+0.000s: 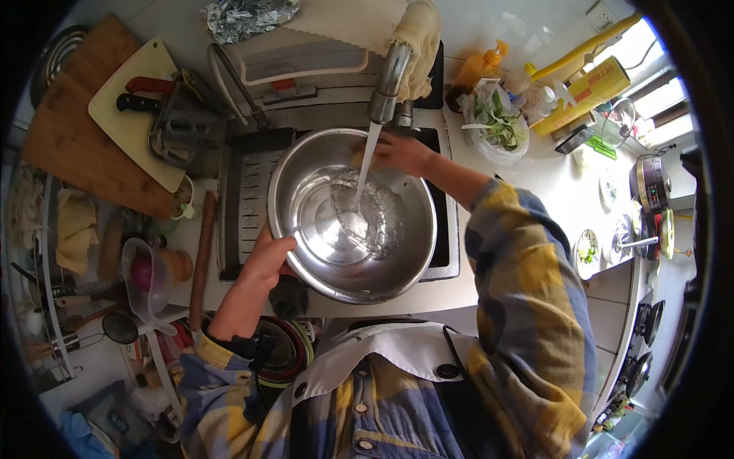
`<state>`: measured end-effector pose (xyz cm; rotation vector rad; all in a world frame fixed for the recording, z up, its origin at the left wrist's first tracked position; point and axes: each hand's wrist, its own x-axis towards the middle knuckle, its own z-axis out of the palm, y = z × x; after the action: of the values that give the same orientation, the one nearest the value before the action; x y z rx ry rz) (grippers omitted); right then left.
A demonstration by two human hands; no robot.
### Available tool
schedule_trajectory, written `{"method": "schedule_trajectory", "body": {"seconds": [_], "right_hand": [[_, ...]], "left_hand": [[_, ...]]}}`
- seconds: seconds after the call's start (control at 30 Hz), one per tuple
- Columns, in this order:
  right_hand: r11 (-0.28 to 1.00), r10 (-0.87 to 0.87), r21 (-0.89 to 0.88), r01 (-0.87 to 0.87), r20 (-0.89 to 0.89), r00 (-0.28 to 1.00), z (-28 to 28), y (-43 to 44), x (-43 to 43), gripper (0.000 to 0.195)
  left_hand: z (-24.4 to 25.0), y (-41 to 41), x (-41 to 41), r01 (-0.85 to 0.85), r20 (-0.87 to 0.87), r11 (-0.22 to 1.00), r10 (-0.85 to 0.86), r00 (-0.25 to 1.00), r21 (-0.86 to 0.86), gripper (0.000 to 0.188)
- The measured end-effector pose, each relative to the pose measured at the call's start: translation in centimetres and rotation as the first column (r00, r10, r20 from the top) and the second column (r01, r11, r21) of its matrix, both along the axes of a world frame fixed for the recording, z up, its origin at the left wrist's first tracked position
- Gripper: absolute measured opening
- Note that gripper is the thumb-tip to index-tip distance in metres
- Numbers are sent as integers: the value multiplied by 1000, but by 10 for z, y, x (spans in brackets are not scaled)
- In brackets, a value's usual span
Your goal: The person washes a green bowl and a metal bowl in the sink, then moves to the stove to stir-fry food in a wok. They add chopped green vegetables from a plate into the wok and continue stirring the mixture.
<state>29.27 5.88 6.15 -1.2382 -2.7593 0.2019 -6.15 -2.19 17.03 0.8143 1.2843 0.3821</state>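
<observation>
A large stainless steel bowl [309, 229] rests over the sink [252, 201], tilted slightly. Water [367, 166] pours into it from the faucet [389, 86] and swirls on its bottom. My left hand [266, 258] grips the bowl's near left rim, thumb over the edge. At the far right rim, behind the falling water, my right hand [398, 154] reaches down against the inside wall. Its fingertips are motion-blurred, and I cannot tell whether something is held under them. A cloth [418, 51] is wrapped over the faucet's spout.
Left of the sink stand a wooden cutting board [74, 126], a yellow board [135, 115] and a knife holder [183, 123] with knives. A wooden rolling pin [203, 258] lies beside the sink. To the right are a bag of greens [496, 123], a pump bottle [481, 66] and plates [586, 252].
</observation>
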Motion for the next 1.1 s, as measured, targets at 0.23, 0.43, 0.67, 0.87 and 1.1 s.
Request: {"method": "schedule_trajectory", "body": {"seconds": [0.23,0.43,0.67,0.87,1.1], "right_hand": [[842,112,-536,57,278,954,-15,-162,-38,35],[423,-27,-896,-136,-162,986,7,-141,-90,36],[773,-580,-141,619,240,779,-82,-73,-56,35],[481,-874,-825,298,-476,95,-142,-5,-154,53],[93,-929,-873,-479,-248,273,42,-105,-196,48]], "left_hand": [[-15,0,5,-151,61,989,151,987,-9,71],[-17,-2,-1,-129,88,991,131,988,-24,70],[-33,-12,-5,-153,143,986,160,977,-63,70],[-31,-4,10,-74,131,995,81,988,-60,66],[-32,-6,5,-198,76,975,190,979,103,65]]}}
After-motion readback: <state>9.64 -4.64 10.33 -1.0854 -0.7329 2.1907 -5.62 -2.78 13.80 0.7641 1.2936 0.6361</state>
